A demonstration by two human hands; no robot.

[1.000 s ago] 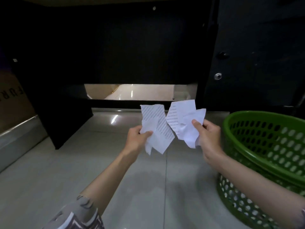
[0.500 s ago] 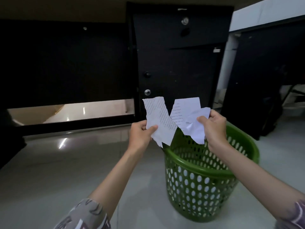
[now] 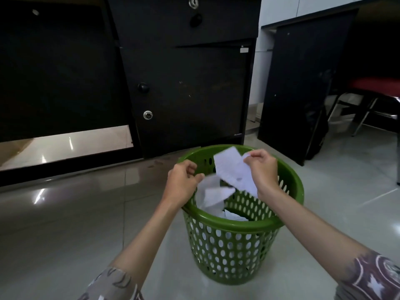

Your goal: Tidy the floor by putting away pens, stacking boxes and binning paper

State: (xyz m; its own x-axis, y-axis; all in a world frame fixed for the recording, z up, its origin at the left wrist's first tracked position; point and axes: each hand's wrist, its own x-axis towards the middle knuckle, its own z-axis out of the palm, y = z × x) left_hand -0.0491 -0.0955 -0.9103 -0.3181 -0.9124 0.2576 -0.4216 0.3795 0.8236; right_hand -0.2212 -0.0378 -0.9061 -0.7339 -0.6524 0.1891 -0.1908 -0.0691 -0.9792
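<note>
Paper disposal at green basket (image 3: pixel 236 252).
Right hand (image 3: pixel 263 169) pinches a paper piece (image 3: pixel 233 169); left hand (image 3: pixel 183 182), loosely curled, holds nothing; a blurred scrap (image 3: pixel 213 194) is beneath it.

The bin (image 3: pixel 236 241) at 6 o'clock is green plastic, smooth with a soft sheen, its wall pierced all over with oval holes. The paper (image 3: pixel 234 172) over its mouth is thin white sheet, matt and creased; more of it lies inside, blurred. The floor (image 3: pixel 65 213) is pale glazed tile, glossy enough to mirror lights at 9 o'clock. The cabinet (image 3: pixel 190 87) at 12 o'clock looks like dark laminated board, matt and scuffed, with a shiny metal lock (image 3: pixel 148 114). At 3 o'clock a chair (image 3: pixel 376 92) has bright metal legs and a red padded seat. Both sleeves (image 3: pixel 112 284) are patterned cloth.
</note>
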